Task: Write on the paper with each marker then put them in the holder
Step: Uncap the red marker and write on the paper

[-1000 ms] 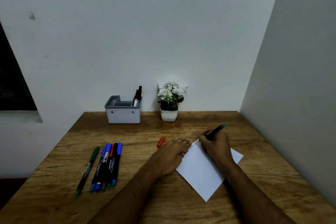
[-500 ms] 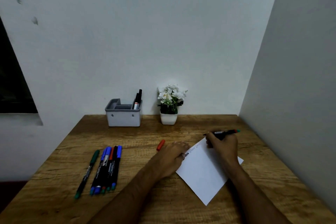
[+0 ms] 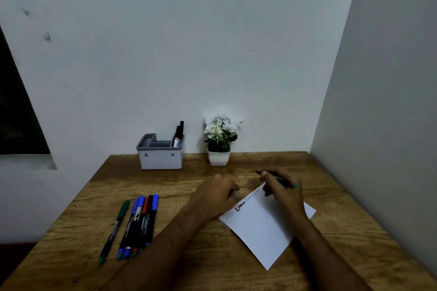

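Observation:
My right hand [image 3: 282, 190] grips a black marker [image 3: 285, 182] with its bare tip pointing left, above the far corner of the white paper [image 3: 264, 227]. The paper carries some writing [image 3: 240, 207] along its upper left edge. My left hand [image 3: 218, 194] sits with curled fingers just left of the paper, over the spot where the marker's red cap lay; the cap itself is hidden. The grey holder [image 3: 160, 158] stands at the back with two markers [image 3: 178, 136] in its right compartment. Several capped markers [image 3: 139, 222] lie at the left, with a green one [image 3: 115, 229] beside them.
A small white pot of white flowers [image 3: 220, 144] stands to the right of the holder against the wall. The wooden table [image 3: 189, 255] meets a wall along its right side. Its left edge runs just past the green marker.
My right hand lifted the marker off the paper and turned its tip to the left. My left hand slid off the paper's edge onto the red cap, which no longer shows.

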The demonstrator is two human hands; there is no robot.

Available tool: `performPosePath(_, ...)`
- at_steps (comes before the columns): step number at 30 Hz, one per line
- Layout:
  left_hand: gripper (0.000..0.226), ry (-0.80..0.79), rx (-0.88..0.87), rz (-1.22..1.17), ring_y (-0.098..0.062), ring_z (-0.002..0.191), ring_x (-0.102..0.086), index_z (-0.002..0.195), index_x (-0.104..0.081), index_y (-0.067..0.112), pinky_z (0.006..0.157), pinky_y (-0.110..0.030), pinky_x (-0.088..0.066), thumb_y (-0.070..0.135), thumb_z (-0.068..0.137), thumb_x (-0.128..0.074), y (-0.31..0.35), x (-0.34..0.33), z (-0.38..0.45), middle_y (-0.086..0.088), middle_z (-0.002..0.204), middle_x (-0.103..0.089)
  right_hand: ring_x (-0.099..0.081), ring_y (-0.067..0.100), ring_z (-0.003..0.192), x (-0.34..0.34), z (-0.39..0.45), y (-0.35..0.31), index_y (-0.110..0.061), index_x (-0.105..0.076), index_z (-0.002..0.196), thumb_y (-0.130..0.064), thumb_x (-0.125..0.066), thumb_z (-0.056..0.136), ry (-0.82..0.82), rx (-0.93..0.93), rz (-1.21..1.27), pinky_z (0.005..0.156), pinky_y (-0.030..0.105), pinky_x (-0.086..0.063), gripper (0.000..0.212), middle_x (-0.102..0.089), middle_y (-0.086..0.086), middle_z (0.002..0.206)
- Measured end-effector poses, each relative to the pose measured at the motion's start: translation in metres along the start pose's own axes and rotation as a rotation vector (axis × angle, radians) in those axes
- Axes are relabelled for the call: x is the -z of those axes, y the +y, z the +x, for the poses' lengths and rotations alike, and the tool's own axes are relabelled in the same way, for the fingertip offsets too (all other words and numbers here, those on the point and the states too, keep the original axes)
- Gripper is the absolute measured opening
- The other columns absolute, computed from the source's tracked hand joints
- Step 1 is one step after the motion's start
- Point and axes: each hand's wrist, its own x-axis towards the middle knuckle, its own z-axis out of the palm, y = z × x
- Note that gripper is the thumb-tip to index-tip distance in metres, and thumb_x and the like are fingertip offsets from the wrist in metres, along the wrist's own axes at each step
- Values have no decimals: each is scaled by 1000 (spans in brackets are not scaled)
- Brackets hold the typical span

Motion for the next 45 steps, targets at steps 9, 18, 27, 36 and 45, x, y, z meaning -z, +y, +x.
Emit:
performPosePath(9,11,19,345,189,-22,77,-63,70,-59,15,59,-30,-47,21,79,-58,-11,11,-8,-5,82,-65,-72,33,68,-7,-1,-3,-5,-69,94,5,-58,97,-63,-12,89,58,41,-60,15,-76,17,80)
performPosePath(18,10,98,505,103,-23,88,-66,85,-67,12,63,-29,-49,13,85,-57,-13,9,-6,-6,94,-66,-69,11,63,-14,0,-10,-22,-80,86,2,-74,87,-100,168,-95,58,27,-54,25,-76,-5,73)
performPosePath(27,8,389,976,-1065,-24,65,-72,90,-71,-1,60,-29,-60,5,85,-71,-28,40,12,-17,80,-73,-77,27,74,-21,-10,-35,-5,-80,103,10,-69,90,-154,139,118,71,33,-64,23,-80,9,85)
performPosePath(36,12,517,1019,-1446,-25,69,-69,97,-64,-13,57,-28,-61,-10,86,-65,-21,52,8,-18,85,-67,-77,23,71,-40,-27,-40,-19,-81,94,8,-71,88,-238,176,45,64,31,-63,29,-80,4,83)
performPosePath(45,6,554,1020,-1413,-16,48,-69,92,-61,-8,61,-28,-61,-7,88,-65,-19,49,3,-16,78,-66,-77,21,70,-42,-29,-40,-13,-81,96,6,-71,89,-236,169,13,64,32,-63,23,-80,2,82)
